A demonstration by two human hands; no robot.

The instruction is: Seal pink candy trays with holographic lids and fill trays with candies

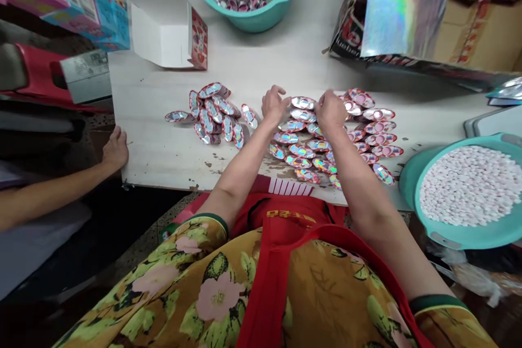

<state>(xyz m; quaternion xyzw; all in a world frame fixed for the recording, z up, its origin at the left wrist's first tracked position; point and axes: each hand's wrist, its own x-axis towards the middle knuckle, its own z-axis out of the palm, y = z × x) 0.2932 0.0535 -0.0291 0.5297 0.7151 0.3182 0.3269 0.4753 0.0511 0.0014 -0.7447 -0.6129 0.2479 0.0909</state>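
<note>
My left hand (275, 105) and my right hand (331, 111) are at opposite ends of an open-topped foil pouch (303, 103), at the far side of a cluster. Bent fingers on each hand meet the pouch's ends; the exact grip is slightly blurred. Close below it, several similar standing pouches (297, 161) gape open in rows, with shiny silver insides. Right of my right hand, more pouches (380, 139) show a pinkish round piece in their mouths. To the left of my left hand stands a looser group of pouches (210, 115), mostly narrow at the mouth.
A teal basin (255, 23) of round pink-and-silver pieces stands at the back; another teal basin (411, 185) at right holds small white pieces. Cartons (460, 38) and an open white box (175, 46) flank the white table (261, 60). Another person's hand (116, 149) rests on its left edge.
</note>
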